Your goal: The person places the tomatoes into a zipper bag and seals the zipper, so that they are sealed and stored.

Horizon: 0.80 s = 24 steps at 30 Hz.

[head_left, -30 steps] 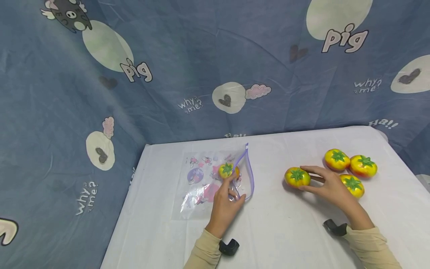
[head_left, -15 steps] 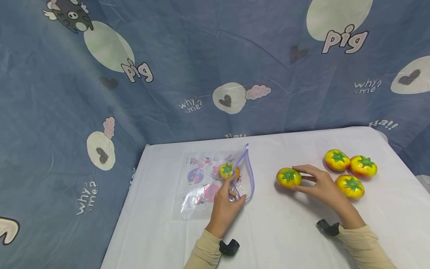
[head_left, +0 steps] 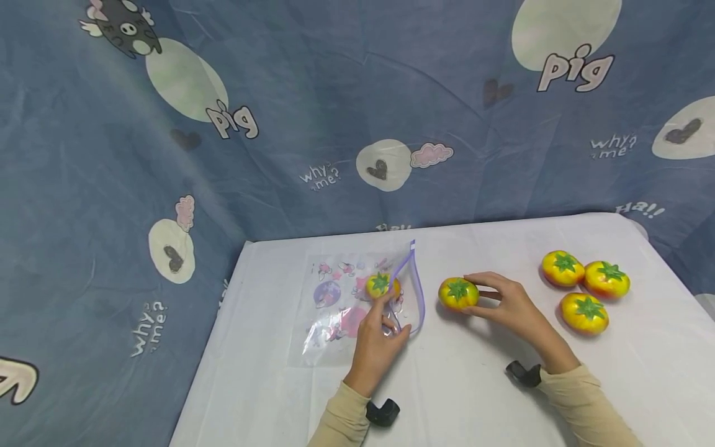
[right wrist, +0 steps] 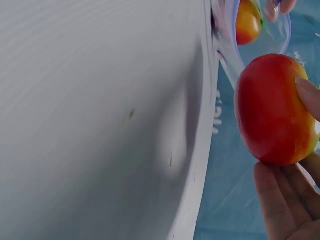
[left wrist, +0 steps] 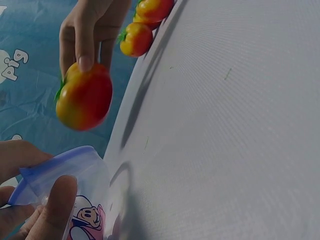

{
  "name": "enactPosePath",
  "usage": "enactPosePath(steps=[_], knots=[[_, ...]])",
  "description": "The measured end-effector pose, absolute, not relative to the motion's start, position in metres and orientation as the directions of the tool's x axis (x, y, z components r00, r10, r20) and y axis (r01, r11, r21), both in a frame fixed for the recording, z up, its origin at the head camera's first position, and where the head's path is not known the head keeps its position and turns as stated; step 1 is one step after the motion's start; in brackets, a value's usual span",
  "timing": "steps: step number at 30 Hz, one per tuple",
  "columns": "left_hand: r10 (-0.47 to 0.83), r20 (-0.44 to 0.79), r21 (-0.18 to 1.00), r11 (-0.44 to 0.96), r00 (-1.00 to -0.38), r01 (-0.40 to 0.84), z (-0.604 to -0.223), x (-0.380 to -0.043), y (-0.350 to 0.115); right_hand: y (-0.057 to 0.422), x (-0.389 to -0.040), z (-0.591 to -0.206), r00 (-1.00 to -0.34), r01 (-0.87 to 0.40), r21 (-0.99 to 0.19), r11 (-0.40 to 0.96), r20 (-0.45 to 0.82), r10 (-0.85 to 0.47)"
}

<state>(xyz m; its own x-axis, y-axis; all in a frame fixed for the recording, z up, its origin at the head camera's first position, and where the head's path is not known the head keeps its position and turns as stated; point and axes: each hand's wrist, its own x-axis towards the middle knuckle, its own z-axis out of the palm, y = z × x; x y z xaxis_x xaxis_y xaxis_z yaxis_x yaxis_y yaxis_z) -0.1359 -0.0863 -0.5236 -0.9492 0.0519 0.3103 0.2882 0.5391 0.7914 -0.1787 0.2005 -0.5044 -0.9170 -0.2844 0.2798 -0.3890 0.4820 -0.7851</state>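
My right hand [head_left: 511, 307] grips a yellow-and-red tomato [head_left: 458, 294] with a green star-shaped top, between thumb and fingers. In the left wrist view this tomato [left wrist: 85, 97] hangs above the white table, apart from the bag. My left hand [head_left: 377, 344] holds the rim of a clear printed zip bag [head_left: 329, 323], whose purple-edged mouth gapes toward the right. Inside the bag, near its mouth, lies another tomato [head_left: 378, 284]; the right wrist view also shows this bagged tomato [right wrist: 247, 22]. Part of it is hidden by the left fingers in the head view.
Three more tomatoes sit grouped at the table's right: a back one [head_left: 562, 269], a right one [head_left: 607, 279] and a front one [head_left: 583, 313]. A blue patterned cloth [head_left: 313, 112] hangs behind and left of the white table [head_left: 463, 385].
My right hand has carried its tomato leftward, away from the group of three and closer to the bag's mouth. The left hand and the bag keep their place.
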Motion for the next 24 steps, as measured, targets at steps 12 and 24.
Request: enactPosePath(steps=[12,24], knots=[[0.053,0.3,0.79,0.547,-0.952,0.279,-0.525,-0.136,-0.086,0.172,-0.193,-0.508,-0.904,-0.41,-0.8,0.438,0.291,-0.313],[0.057,0.297,0.782,0.558,-0.953,0.277,-0.524,-0.135,-0.086,0.148,-0.202,-0.508,-0.889,-0.423,-0.81,0.406,0.284,-0.358]])
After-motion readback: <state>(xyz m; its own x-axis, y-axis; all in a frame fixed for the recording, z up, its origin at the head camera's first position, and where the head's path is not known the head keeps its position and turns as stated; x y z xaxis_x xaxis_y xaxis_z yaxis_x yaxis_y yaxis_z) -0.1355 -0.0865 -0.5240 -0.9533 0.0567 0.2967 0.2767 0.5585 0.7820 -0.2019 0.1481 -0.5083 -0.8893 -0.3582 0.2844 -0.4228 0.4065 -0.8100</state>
